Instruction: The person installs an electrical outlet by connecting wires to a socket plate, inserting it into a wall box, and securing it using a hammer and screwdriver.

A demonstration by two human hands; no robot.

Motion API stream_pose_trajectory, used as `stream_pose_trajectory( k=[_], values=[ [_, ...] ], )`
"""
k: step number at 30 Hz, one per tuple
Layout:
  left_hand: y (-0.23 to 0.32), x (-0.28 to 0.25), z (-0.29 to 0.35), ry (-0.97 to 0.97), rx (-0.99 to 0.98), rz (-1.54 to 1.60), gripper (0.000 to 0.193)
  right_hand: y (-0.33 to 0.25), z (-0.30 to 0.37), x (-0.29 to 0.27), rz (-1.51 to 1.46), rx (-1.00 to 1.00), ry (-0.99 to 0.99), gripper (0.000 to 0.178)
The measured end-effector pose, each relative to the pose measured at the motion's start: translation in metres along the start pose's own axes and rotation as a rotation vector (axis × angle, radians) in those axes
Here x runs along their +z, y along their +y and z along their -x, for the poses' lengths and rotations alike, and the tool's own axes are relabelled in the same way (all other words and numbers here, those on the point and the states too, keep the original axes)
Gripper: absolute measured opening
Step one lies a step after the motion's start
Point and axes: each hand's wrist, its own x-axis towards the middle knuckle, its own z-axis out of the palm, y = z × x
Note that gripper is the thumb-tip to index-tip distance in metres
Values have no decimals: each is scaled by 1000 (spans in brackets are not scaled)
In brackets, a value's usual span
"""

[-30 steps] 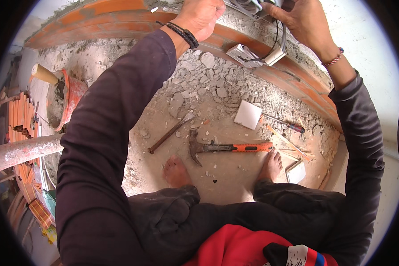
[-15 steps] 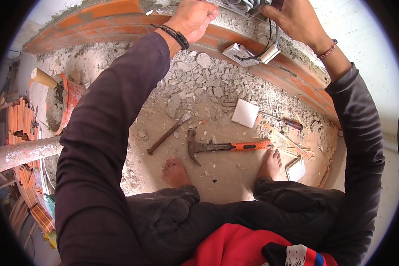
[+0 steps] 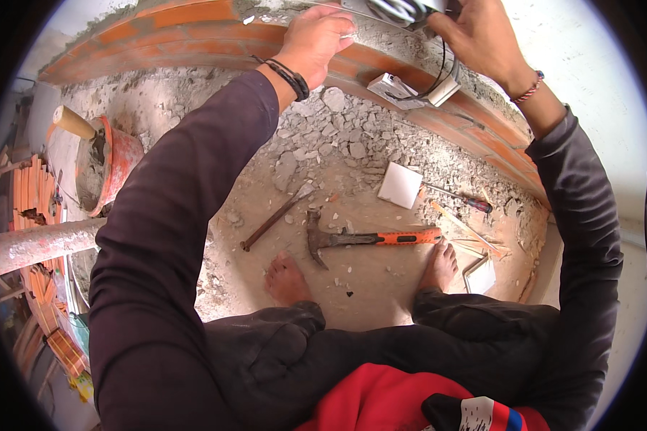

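Note:
At the top edge, my left hand (image 3: 316, 44) has its fingers curled and pressed together beside the brick ledge; what they hold, if anything, is not visible. To its right lies a coil of grey and white cable (image 3: 399, 10), partly cut off by the frame. My right hand (image 3: 480, 44) pinches a black cable (image 3: 443, 54) by the coil, thumb against fingers. Cables drop from there to a white power socket block (image 3: 394, 90) and a second white piece (image 3: 444, 92), both hanging against the brick face.
Rubble (image 3: 331, 129) lies along the low brick wall (image 3: 216, 39). On the floor are a claw hammer (image 3: 381, 238), a rusty chisel (image 3: 277, 217), a white square plate (image 3: 400, 184) and a screwdriver (image 3: 464, 197). An orange mortar bucket (image 3: 126, 154) stands left, near a round pole (image 3: 43, 246).
My left hand has shifted slightly down and away from the coil. The view has moved a little, and less of the coil shows. My right hand stays by the cables.

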Motion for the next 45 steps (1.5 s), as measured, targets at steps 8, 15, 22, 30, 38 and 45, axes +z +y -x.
stream_pose_trajectory(
  k=[8, 15, 22, 30, 38, 45],
  values=[
    [46, -16, -8, 77, 1005, -938, 66, 16, 1, 12, 63, -176, 113, 48],
    [94, 2, -27, -350, 868, -1060, 41, -13, 1, -3, 308, -26, 144, 41],
    [86, 2, -42, -333, 880, -955, 36, -32, 26, 12, 154, 35, 42, 33],
    [88, 10, -37, -259, 811, -988, 35, -13, 21, 29, 444, -157, 229, 43],
    [85, 9, -39, -232, 812, -1002, 36, -26, 30, 32, 339, 22, 184, 47],
    [84, 10, -42, -233, 794, -972, 38, -17, 31, 65, 230, -59, 453, 61]
  ],
)
